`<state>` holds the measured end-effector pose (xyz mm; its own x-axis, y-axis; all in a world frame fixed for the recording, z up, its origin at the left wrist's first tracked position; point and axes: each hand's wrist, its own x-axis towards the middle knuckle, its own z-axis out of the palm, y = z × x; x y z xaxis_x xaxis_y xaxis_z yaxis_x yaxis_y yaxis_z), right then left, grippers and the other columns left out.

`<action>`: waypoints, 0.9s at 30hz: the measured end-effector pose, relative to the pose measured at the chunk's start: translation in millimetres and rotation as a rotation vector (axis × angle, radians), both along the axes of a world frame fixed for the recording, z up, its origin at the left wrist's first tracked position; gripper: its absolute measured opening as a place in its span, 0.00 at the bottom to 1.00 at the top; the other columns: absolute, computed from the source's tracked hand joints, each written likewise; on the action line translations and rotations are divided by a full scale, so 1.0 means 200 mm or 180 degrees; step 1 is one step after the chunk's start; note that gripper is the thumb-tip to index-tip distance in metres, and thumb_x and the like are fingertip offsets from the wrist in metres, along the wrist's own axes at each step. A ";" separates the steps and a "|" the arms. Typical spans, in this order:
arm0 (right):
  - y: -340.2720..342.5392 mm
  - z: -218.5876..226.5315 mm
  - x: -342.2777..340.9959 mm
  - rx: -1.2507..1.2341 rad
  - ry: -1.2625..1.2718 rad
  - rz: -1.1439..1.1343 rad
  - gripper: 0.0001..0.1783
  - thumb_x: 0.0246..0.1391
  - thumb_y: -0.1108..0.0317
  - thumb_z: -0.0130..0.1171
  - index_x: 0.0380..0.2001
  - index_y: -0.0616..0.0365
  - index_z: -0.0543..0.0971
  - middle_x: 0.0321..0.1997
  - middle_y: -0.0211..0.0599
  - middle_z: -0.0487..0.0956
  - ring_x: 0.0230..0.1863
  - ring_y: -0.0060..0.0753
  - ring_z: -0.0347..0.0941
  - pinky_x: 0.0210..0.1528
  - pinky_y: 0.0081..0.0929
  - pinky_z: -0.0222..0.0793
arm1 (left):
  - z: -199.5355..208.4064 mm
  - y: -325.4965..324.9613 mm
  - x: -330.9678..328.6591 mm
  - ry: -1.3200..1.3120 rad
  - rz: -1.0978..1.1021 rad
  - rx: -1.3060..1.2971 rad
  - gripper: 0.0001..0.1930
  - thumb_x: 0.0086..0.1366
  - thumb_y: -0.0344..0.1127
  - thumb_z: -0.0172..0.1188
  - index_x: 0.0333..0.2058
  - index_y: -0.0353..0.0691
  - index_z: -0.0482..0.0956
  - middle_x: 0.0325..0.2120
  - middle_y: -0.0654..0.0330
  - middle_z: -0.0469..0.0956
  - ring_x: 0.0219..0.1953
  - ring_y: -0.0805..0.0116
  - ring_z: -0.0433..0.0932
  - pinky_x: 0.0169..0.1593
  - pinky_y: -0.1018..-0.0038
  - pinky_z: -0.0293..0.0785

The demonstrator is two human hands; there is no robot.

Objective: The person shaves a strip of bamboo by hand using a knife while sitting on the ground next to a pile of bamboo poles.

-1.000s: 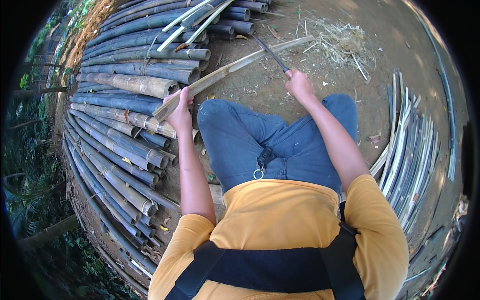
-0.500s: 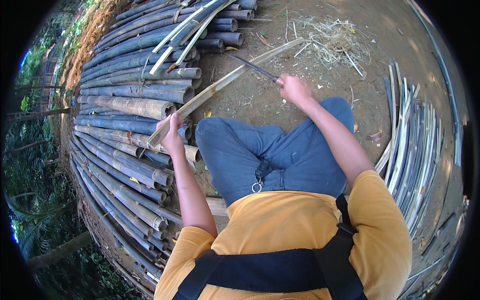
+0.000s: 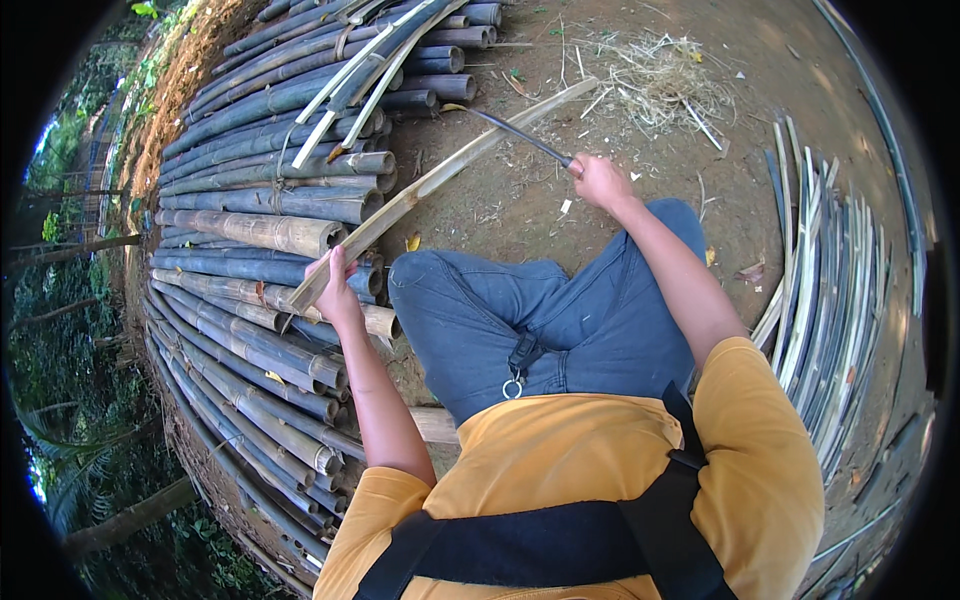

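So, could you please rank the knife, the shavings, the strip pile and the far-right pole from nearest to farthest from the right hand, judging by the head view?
From the right hand:
1. Knife: held in it.
2. Shavings: ahead, slightly right.
3. Strip pile: to the right.
4. Pole: far right, beyond the strips.

I count two hands, my left hand (image 3: 337,290) and right hand (image 3: 603,185); one knife (image 3: 524,138); one split bamboo length (image 3: 440,175); one heap of shavings (image 3: 675,85); one metal ring (image 3: 512,388); one stack of bamboo poles (image 3: 265,231), too many to number surely.
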<state>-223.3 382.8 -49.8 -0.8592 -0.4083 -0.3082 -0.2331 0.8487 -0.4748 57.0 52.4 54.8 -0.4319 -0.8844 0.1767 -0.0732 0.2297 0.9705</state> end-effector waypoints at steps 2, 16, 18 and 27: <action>0.01 0.02 0.02 -0.0067 0.0026 0.0417 0.11 0.62 0.61 0.51 0.40 0.54 0.77 0.41 0.53 0.82 0.47 0.56 0.79 0.51 0.51 0.73 | -0.01 -0.02 0.00 -0.0053 0.0014 0.0009 0.13 0.65 0.37 0.67 0.39 0.33 0.76 0.32 0.57 0.80 0.28 0.71 0.79 0.35 0.77 0.77; 0.02 0.24 0.03 -0.0223 -0.0094 -0.0409 0.11 0.60 0.61 0.53 0.43 0.48 0.79 0.41 0.52 0.82 0.46 0.57 0.78 0.47 0.49 0.73 | -0.01 -0.12 -0.01 0.0013 -0.0413 -0.0204 0.15 0.65 0.36 0.65 0.43 0.30 0.76 0.37 0.54 0.81 0.30 0.69 0.80 0.38 0.74 0.79; -0.03 0.37 0.12 -0.0364 -0.0233 -0.0103 0.09 0.59 0.62 0.53 0.41 0.49 0.79 0.38 0.52 0.81 0.45 0.58 0.78 0.46 0.51 0.73 | 0.00 -0.16 -0.01 0.0030 -0.0702 -0.0363 0.15 0.67 0.36 0.62 0.45 0.29 0.75 0.41 0.50 0.81 0.32 0.67 0.81 0.40 0.73 0.80; -0.06 0.39 0.14 0.0143 -0.0033 0.0030 0.10 0.62 0.62 0.52 0.41 0.52 0.79 0.41 0.49 0.82 0.48 0.53 0.79 0.48 0.49 0.73 | 0.06 -0.17 -0.02 0.0005 -0.0919 0.0221 0.10 0.60 0.21 0.64 0.41 0.26 0.79 0.42 0.46 0.82 0.32 0.63 0.84 0.40 0.70 0.84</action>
<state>-194.8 371.4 27.7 -0.8521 -0.4020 -0.3352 -0.2365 0.8669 -0.4388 52.0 18.0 66.7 -0.6672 -0.7349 0.1212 -0.0128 0.1739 0.9847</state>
